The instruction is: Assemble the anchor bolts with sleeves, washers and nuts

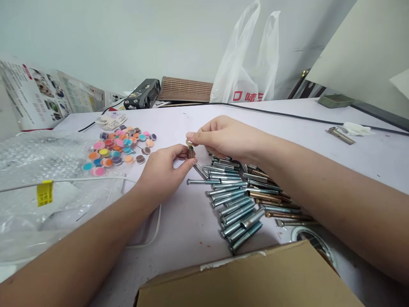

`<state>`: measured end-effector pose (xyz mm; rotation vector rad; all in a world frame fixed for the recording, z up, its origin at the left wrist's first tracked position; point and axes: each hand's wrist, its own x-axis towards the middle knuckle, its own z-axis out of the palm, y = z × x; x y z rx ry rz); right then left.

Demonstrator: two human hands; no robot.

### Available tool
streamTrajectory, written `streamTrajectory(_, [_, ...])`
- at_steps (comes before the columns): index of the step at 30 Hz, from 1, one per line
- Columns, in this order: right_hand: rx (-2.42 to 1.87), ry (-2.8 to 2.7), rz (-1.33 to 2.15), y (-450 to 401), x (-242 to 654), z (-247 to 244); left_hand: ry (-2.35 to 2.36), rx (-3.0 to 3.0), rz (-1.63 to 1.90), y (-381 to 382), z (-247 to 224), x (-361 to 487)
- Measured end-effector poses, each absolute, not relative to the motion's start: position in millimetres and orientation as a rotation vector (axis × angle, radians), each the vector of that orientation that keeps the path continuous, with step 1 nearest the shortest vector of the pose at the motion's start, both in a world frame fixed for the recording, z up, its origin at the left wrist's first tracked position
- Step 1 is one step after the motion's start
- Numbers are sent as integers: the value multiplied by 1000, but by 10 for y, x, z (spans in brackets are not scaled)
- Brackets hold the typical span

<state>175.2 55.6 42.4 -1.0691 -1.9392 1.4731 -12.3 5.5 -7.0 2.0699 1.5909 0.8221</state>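
Note:
Between the thumb and fingers of my left hand (164, 168), a short metal sleeve (191, 152) is held upright. My right hand (220, 134) pinches a small brass-coloured washer (188, 142) right at the sleeve's upper end; whether the two touch is hard to tell. Just below and to the right of my hands lies a pile of silvery bolts (238, 211), with loose metal sleeves (253, 218) among them. Some copper-coloured bolts (271, 197) lie on the pile's right side, partly covered by my right forearm.
A cardboard box (249, 277) stands at the near edge. Colourful little lidded pots (116, 147) and bubble wrap (41, 157) lie on the left, crossed by a white cable (86, 181). Farther back are a white plastic bag (243, 72), a black cable (271, 111) and a lone bolt (341, 135).

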Motion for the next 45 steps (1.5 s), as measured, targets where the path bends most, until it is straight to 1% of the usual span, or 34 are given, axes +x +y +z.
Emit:
streamTrajectory(8, [-1180,-2062,1353,590,1734,361,1580,2051,842,63,-87,-130])
streamTrajectory(13, [-1272,-2146,1191,610,1871,550,1551,2055,832,33,-65,-129])
streamTrajectory(16, [-1441,-2263,934,630,2163,769,1580,2053,805,22,-32,-129])
streamTrajectory(19, [-1756,-2518,699,669,2527,918,1614,2035,783,22,-12,-126])
streamTrajectory(22, [-1949,-2704,628,736,2777,867,1620,1998,779,26,-11,-124])
streamTrajectory(25, [-1817,-2841,705,812,2837,691,1664,1968,762,31,-23,-128])
streamTrajectory(29, [-1733,-2893,588,878,2781,531,1723,1995,735,32,-43,-151])
streamTrajectory(34, [-1808,-2787,400,938,2823,546,1843,2002,644,24,-58,-194])
streamTrajectory(37, [-1801,-2750,408,953,2868,596,1864,2024,615,27,-66,-209])
streamTrajectory(40, [-1661,-2781,437,914,2833,609,1903,2022,601,34,-73,-210])
streamTrajectory(45, [-1415,-2921,414,785,2648,500,1920,2027,584,28,-71,-194])
